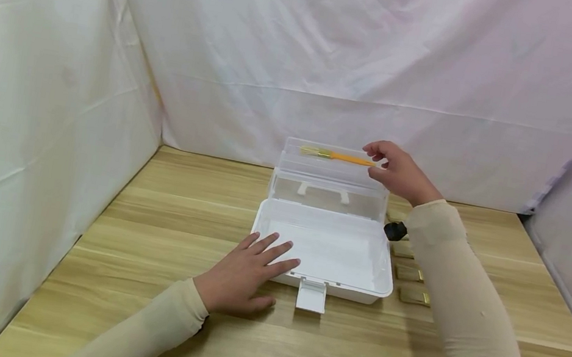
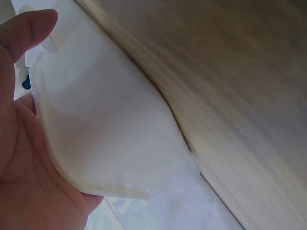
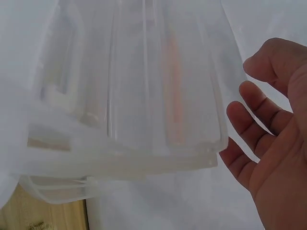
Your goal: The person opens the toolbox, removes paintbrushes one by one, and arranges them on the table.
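Observation:
A white plastic box point(image 1: 330, 253) stands with its lid laid back and its latch point(image 1: 311, 296) hanging at the front. Over the box's front left corner lies my left hand point(image 1: 244, 274), fingers spread; its palm faces the white wall point(image 2: 105, 105) in the left wrist view. A paintbrush point(image 1: 344, 157) with an orange handle and pale bristles lies in a translucent upper tray point(image 1: 331, 170) at the back. My right hand point(image 1: 400, 174) is at the tray's right end near the handle tip, fingers loosely bent and holding nothing. The right wrist view shows the brush point(image 3: 175, 96) blurred through the plastic.
Several brushes with gold ferrules point(image 1: 415, 296) lie in a row right of the box, partly behind the right forearm. A black object point(image 1: 396, 231) shows by the right wrist. White cloth walls point(image 1: 224, 70) enclose the wooden table point(image 1: 157, 221).

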`<action>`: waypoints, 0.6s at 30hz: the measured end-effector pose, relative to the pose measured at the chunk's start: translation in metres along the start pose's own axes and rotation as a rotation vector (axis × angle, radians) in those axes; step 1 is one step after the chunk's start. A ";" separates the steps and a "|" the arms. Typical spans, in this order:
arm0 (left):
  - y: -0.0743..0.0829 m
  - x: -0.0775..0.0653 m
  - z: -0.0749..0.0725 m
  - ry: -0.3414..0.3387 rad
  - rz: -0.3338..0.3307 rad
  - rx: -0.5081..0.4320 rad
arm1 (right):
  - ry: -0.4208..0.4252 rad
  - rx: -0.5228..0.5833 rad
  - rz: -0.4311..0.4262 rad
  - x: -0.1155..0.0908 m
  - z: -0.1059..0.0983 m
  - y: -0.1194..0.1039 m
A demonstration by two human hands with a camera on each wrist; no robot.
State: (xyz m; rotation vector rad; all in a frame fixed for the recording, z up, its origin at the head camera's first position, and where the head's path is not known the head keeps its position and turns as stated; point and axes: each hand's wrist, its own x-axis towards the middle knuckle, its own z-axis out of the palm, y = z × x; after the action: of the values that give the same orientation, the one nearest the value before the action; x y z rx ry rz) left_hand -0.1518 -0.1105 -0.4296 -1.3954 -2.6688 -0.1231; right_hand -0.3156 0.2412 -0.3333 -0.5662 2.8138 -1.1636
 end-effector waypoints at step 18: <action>0.003 -0.002 -0.002 0.003 -0.006 0.004 | -0.080 -0.101 0.092 0.028 0.016 -0.007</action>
State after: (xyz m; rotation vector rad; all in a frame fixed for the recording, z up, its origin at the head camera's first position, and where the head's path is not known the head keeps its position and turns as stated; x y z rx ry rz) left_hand -0.1484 -0.1108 -0.4278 -1.3845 -2.6694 -0.1199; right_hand -0.3366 0.2161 -0.3375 -0.4724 2.8092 -0.9660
